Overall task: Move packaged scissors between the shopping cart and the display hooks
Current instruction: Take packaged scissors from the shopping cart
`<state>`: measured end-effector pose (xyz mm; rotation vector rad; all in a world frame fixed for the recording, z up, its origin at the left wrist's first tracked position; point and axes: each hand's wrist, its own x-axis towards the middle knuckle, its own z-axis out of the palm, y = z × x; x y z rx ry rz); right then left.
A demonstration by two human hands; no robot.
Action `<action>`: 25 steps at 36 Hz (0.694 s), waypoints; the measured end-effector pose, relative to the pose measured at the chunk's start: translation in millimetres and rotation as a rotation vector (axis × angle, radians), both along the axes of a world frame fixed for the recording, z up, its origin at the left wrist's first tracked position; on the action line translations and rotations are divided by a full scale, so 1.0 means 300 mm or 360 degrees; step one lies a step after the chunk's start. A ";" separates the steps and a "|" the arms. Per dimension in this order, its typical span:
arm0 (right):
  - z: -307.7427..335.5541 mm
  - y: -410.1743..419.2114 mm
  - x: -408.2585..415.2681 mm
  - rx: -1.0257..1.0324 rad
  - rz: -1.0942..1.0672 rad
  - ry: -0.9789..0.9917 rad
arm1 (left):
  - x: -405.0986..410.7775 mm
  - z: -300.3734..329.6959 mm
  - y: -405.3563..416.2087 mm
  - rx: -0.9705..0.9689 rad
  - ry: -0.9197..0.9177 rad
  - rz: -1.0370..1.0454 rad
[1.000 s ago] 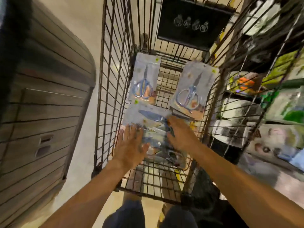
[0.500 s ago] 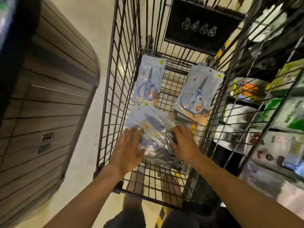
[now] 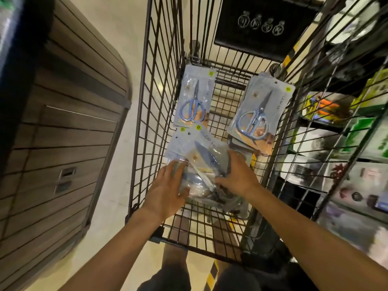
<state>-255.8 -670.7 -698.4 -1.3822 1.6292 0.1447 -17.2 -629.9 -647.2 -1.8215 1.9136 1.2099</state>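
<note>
Inside the black wire shopping cart [image 3: 147, 114], a loose pile of packaged scissors [image 3: 199, 158] lies on the cart floor. My left hand [image 3: 165, 190] grips the pile's left edge and my right hand [image 3: 237, 175] grips its right edge. One pack of blue-handled scissors [image 3: 194, 97] lies flat at the far left of the cart. A small stack of similar packs [image 3: 259, 114] leans at the far right. The lower part of the held pile is hidden by my hands.
A brown slatted counter [image 3: 63, 122] stands close on the left. Store shelves with boxed goods [image 3: 346, 133] run along the right, seen through the cart's side wire. A black sign [image 3: 266, 26] hangs on the cart's far end. My legs are below the cart.
Both hands have closed in on the pile from its two sides and gathered the packs together. The view has shifted slightly nearer to the cart.
</note>
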 end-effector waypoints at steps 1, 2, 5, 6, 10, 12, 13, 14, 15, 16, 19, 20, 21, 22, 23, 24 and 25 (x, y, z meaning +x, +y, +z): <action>0.004 -0.005 -0.006 0.0074 -0.0027 -0.0086 | 0.005 -0.004 0.003 0.0024 0.0004 0.0030; 0.015 -0.010 -0.013 0.0137 -0.0061 -0.0174 | 0.011 -0.008 0.007 0.0039 0.0014 0.0055; 0.076 -0.020 -0.026 0.0260 -0.0190 -0.0429 | 0.018 0.014 0.003 -0.0013 0.0078 0.0075; 0.096 -0.018 -0.030 0.0266 -0.0201 -0.0473 | 0.014 0.040 -0.004 0.0015 0.0117 0.0117; 0.174 -0.002 -0.036 0.0264 -0.0234 -0.0534 | 0.018 0.113 -0.024 0.0062 0.0251 0.0234; 0.223 0.009 -0.045 0.0261 -0.0315 -0.0575 | 0.019 0.141 -0.032 0.0040 0.0323 0.0286; 0.249 0.014 -0.051 0.0262 -0.0354 -0.0597 | 0.015 0.161 -0.038 0.0081 0.0356 0.0336; 0.269 0.022 -0.060 0.0260 -0.0391 -0.0626 | 0.006 0.188 -0.045 0.0123 0.0394 0.0393; 0.299 0.026 -0.067 0.0265 -0.0431 -0.0650 | 0.001 0.203 -0.050 0.0167 0.0428 0.0462; 0.330 0.028 -0.074 0.0269 -0.0486 -0.0676 | -0.008 0.229 -0.056 0.0199 0.0474 0.0544; 0.424 0.030 -0.086 0.0248 -0.0635 -0.0768 | -0.042 0.299 -0.073 0.0276 0.0635 0.0773; 0.451 0.031 -0.087 0.0241 -0.0690 -0.0824 | -0.059 0.330 -0.081 0.0296 0.0710 0.0845; 0.475 0.033 -0.088 0.0230 -0.0738 -0.0886 | -0.076 0.354 -0.089 0.0323 0.0791 0.0930; 0.492 0.035 -0.090 0.0232 -0.0796 -0.0936 | -0.096 0.374 -0.096 0.0348 0.0868 0.1013; 0.503 0.037 -0.092 0.0231 -0.0847 -0.0972 | -0.111 0.395 -0.101 0.0389 0.0966 0.1120; 0.512 0.039 -0.093 0.0229 -0.0894 -0.1004 | -0.124 0.408 -0.103 0.0418 0.1075 0.1194; 0.520 0.041 -0.093 0.0229 -0.0924 -0.1032 | -0.129 0.410 -0.102 0.0430 0.1148 0.1276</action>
